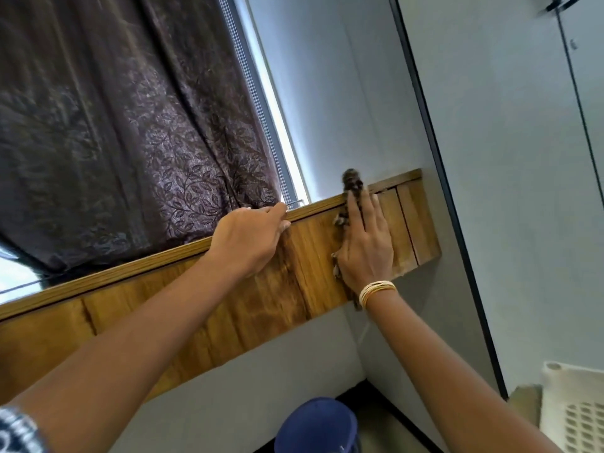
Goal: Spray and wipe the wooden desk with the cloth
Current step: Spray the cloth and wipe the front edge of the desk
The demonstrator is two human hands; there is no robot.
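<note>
A wooden panel (183, 308) with a ledge along its top runs slanted across the tilted view, below a window. My right hand (364, 243) lies flat on its right part, fingers spread, pressing a dark patterned cloth (351, 183) against the wood; the cloth sticks out above my fingertips and beside my palm. Bangles circle that wrist. My left hand (250, 240) rests on the panel's top edge, fingers curled over the ledge near a small metal hook. No spray bottle is in view.
A dark leaf-patterned curtain (124, 132) hangs over the window at the left. A grey wall and a cupboard door (510, 158) stand to the right. Below are a blue round object (318, 426) and a white perforated basket (575, 410).
</note>
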